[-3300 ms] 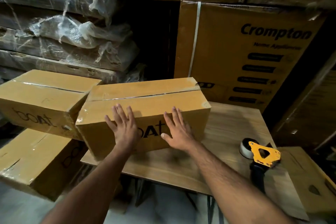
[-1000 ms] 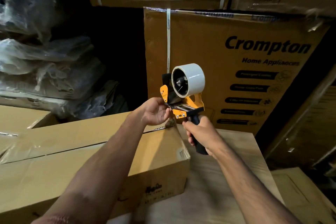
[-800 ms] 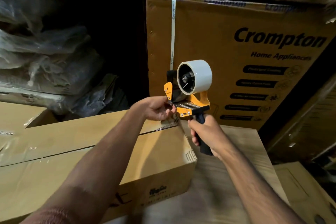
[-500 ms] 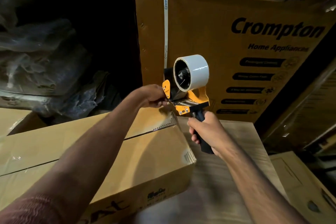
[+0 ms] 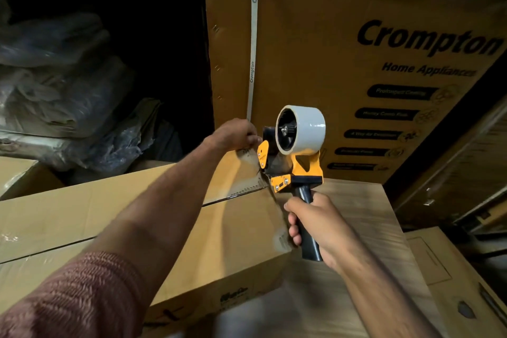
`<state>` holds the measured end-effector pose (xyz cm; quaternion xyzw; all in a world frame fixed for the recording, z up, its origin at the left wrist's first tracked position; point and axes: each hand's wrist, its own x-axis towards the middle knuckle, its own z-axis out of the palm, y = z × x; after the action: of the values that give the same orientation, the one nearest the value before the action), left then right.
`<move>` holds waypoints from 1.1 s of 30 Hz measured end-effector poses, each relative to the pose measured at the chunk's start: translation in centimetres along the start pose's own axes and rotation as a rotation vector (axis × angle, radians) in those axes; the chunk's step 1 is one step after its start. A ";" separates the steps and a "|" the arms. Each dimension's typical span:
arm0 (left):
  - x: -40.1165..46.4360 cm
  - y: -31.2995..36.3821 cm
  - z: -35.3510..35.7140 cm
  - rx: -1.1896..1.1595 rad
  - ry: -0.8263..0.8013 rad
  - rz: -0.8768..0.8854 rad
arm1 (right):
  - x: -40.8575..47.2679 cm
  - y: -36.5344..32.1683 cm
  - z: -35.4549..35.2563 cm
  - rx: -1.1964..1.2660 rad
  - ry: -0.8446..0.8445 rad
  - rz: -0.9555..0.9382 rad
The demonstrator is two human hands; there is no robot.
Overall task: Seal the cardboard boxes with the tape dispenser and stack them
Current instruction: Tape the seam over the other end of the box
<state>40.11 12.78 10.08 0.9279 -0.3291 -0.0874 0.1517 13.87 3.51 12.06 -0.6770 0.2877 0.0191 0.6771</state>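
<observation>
A brown cardboard box (image 5: pixel 82 217) lies on the wooden table (image 5: pixel 365 217), its top flaps closed along a centre seam. My right hand (image 5: pixel 315 228) grips the black handle of the orange tape dispenser (image 5: pixel 293 156), which carries a white tape roll and sits at the box's far right corner. My left hand (image 5: pixel 236 134) reaches over the box and pinches the loose tape end just left of the dispenser's front, near the box's far edge. The tape itself is hard to make out.
A tall Crompton carton (image 5: pixel 356 63) stands right behind the table. Plastic-wrapped bundles (image 5: pixel 63 90) pile up at the back left. Another box (image 5: pixel 16 175) sits at the left, and a flat carton (image 5: pixel 461 282) lies at the lower right.
Earlier both hands lay flat on the box's side with the dispenser lying on the table. Now my right hand holds the dispenser, and over the last second my left hand stays at its front.
</observation>
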 end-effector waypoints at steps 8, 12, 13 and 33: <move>0.8 -0.3 0.4 0.099 -0.034 -0.038 | 1.1 0.0 0.5 -0.063 0.006 0.030; 1.2 -0.8 0.3 0.038 -0.133 -0.079 | 1.4 0.0 0.6 -0.092 -0.005 0.069; 1.4 -0.9 0.3 -0.015 -0.190 -0.100 | 1.4 0.0 0.6 -0.103 -0.011 0.082; -0.6 -3.0 -0.1 -0.475 -0.409 -0.392 | 1.6 0.6 0.6 -0.164 -0.016 0.120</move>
<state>41.40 15.41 9.15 0.8755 -0.1394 -0.3726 0.2744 15.17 3.55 10.78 -0.7114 0.3197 0.0883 0.6195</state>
